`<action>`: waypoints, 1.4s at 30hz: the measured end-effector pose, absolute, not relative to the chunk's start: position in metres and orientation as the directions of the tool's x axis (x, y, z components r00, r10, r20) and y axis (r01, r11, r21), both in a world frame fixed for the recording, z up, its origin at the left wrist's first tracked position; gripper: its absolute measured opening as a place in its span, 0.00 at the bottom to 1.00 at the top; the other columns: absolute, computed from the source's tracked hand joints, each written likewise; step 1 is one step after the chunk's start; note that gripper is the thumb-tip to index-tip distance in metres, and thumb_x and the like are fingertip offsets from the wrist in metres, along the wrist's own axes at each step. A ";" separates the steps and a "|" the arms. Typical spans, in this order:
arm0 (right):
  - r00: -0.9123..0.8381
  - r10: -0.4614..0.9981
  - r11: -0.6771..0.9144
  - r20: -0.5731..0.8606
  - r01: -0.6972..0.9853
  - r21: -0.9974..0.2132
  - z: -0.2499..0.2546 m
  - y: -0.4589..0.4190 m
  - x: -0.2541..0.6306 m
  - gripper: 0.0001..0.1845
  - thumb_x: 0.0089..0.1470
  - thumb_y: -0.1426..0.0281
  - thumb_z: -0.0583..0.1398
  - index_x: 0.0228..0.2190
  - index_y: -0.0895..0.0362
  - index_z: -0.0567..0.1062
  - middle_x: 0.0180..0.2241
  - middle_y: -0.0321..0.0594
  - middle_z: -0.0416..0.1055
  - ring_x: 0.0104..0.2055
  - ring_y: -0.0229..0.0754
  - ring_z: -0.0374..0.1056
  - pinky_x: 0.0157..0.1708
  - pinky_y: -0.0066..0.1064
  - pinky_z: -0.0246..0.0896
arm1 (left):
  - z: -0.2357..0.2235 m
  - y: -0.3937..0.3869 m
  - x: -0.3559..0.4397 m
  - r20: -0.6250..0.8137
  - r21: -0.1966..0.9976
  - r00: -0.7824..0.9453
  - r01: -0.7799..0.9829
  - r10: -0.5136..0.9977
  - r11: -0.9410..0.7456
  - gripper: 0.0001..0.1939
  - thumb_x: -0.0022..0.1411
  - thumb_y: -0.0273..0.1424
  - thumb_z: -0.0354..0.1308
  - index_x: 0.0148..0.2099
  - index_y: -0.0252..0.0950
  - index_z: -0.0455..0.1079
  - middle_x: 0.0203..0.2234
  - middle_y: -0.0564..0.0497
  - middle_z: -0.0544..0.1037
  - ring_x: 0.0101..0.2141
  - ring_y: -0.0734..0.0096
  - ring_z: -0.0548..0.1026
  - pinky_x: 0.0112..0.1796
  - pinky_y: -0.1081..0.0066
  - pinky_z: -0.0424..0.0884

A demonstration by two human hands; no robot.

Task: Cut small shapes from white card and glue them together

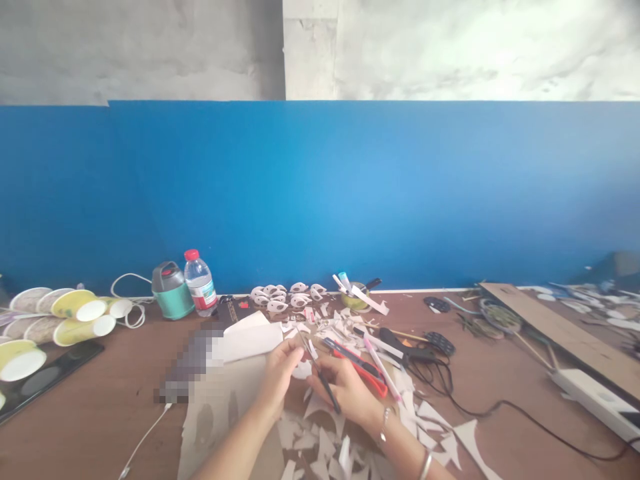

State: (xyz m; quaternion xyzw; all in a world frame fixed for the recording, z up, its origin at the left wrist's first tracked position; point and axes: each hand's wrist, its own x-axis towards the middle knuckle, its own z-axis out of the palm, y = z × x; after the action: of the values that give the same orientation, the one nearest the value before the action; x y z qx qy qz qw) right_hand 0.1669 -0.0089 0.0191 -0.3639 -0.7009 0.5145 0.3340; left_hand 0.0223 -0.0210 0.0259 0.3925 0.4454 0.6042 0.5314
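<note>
My left hand [283, 369] pinches a small cut piece of white paper [302, 370] between thumb and fingers. My right hand [345, 388] is closed around dark-handled scissors [327, 388], whose slim grey blades point up and to the left. The blades lie close to the left fingertips and the paper; whether they touch it I cannot tell. Beneath both hands spread many white paper scraps [325, 443] on a grey-beige sheet [215, 427]. Just beyond my right hand lie a red and black utility knife [360, 368] and a pink pen [383, 367].
Several white cut-out shapes [277, 305] sit along the blue partition [320, 193]. A water bottle [200, 283], a teal container [173, 293] and stacked paper cups [80, 305] stand left. Rightward are a black glue gun [400, 343] with its cable, a cardboard strip [560, 333] and a power strip [595, 400].
</note>
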 end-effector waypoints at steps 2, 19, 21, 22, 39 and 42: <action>-0.505 0.857 0.216 0.098 0.181 -0.960 0.019 -0.008 0.167 0.12 0.48 0.69 0.59 0.19 0.57 0.62 0.16 0.28 0.54 0.18 0.31 0.50 0.17 0.23 0.43 | 0.025 -0.020 0.022 0.007 0.957 -0.129 -0.287 0.992 -0.044 0.07 0.48 0.32 0.59 0.24 0.35 0.67 0.20 0.53 0.74 0.25 0.73 0.67 0.30 0.75 0.61; -0.261 0.910 0.371 0.323 0.160 -0.915 0.009 -0.006 0.166 0.07 0.48 0.72 0.57 0.33 0.58 0.72 0.19 0.30 0.59 0.21 0.33 0.51 0.21 0.25 0.48 | 0.022 -0.019 0.019 0.042 0.999 -0.068 -0.022 0.997 -0.043 0.10 0.52 0.37 0.59 0.28 0.35 0.73 0.26 0.51 0.76 0.31 0.67 0.69 0.35 0.72 0.62; -0.267 0.896 0.414 0.356 0.204 -0.887 0.008 -0.006 0.167 0.07 0.47 0.73 0.57 0.33 0.58 0.72 0.21 0.31 0.60 0.22 0.33 0.52 0.22 0.25 0.48 | 0.020 -0.019 0.020 0.055 0.998 -0.032 -0.015 0.998 -0.055 0.10 0.52 0.37 0.59 0.29 0.34 0.73 0.27 0.49 0.77 0.33 0.65 0.70 0.36 0.71 0.63; -0.273 0.890 0.428 0.365 0.221 -0.876 0.008 -0.006 0.167 0.07 0.47 0.74 0.57 0.32 0.58 0.72 0.20 0.31 0.61 0.22 0.33 0.52 0.22 0.25 0.48 | 0.019 -0.018 0.021 0.056 0.998 -0.016 -0.016 0.998 -0.056 0.10 0.52 0.37 0.58 0.29 0.34 0.73 0.27 0.49 0.76 0.33 0.65 0.71 0.36 0.70 0.63; -0.296 0.831 0.553 0.471 0.340 -0.761 0.009 -0.007 0.168 0.05 0.46 0.75 0.56 0.29 0.57 0.71 0.19 0.31 0.63 0.21 0.34 0.56 0.22 0.24 0.51 | 0.022 -0.024 0.024 -0.045 0.983 0.071 -0.175 0.996 0.057 0.11 0.51 0.37 0.61 0.26 0.35 0.69 0.22 0.53 0.72 0.27 0.72 0.68 0.31 0.74 0.62; -0.279 0.841 0.538 0.464 0.333 -0.775 0.009 -0.008 0.168 0.06 0.46 0.75 0.56 0.30 0.57 0.70 0.19 0.31 0.64 0.21 0.34 0.56 0.21 0.24 0.50 | 0.024 -0.025 0.025 -0.049 0.982 0.058 -0.181 0.997 0.059 0.11 0.50 0.37 0.61 0.26 0.35 0.70 0.23 0.53 0.72 0.27 0.72 0.68 0.31 0.74 0.62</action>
State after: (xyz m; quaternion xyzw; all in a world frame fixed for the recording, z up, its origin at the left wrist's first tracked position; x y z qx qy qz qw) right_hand 0.1683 -0.0077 0.0087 -0.3916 -0.7494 0.2789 0.4553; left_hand 0.0249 -0.0251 0.0239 0.4515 0.4518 0.5165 0.5703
